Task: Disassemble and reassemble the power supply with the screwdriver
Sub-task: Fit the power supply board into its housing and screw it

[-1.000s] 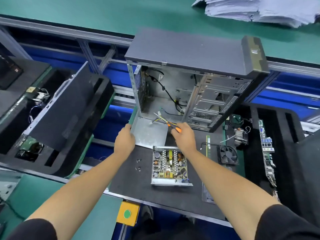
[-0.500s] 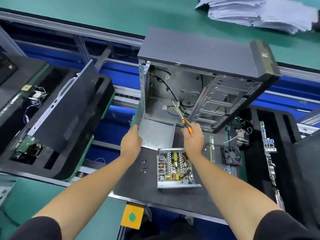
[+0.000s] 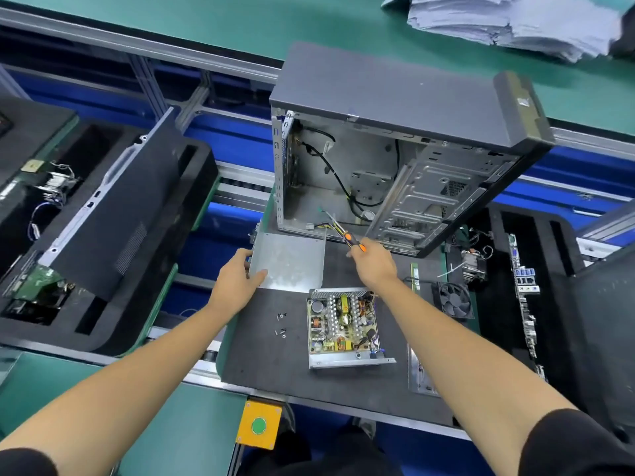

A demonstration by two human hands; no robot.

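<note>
While both arms reach forward, left hand gripping metal cover edge, right hand clasping screwdriver.

A single wide-angle view from a camera on the person's head, looking forward and steeply down over both outstretched arms. It sits close above a dark work mat, with an open computer case at the far centre. Straight lines bow near the frame edges.
</note>
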